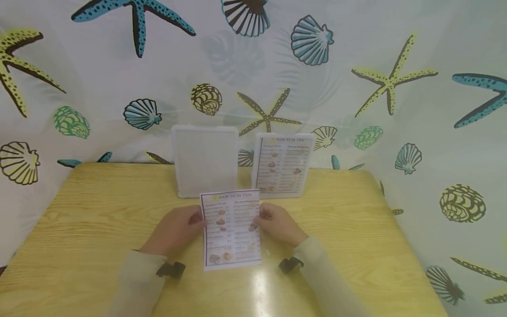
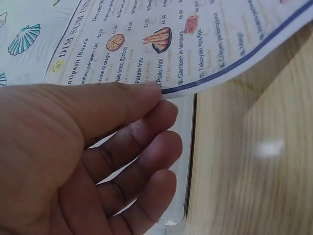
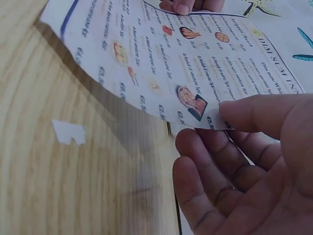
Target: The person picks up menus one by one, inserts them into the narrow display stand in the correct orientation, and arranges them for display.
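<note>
Between both hands a paper menu sheet (image 1: 232, 231) headed "DIM SUM INN" is held up, tilted, its lower edge bowing slightly in the wrist views. My left hand (image 1: 178, 229) pinches its left edge, thumb on the printed face and fingers behind. On the opposite edge my right hand (image 1: 280, 223) pinches the sheet the same way. Behind the sheet a blank white stand-up frame (image 1: 206, 160) stands upright on the table. To its right is a second white frame (image 1: 283, 165) with a like menu showing in it.
The wooden table (image 1: 336, 246) reaches to a hanging cloth (image 1: 166, 75) printed with shells and starfish, at the back and right. A bright light reflection lies on the table near its front. Dark wrist cameras sit at both sleeve cuffs.
</note>
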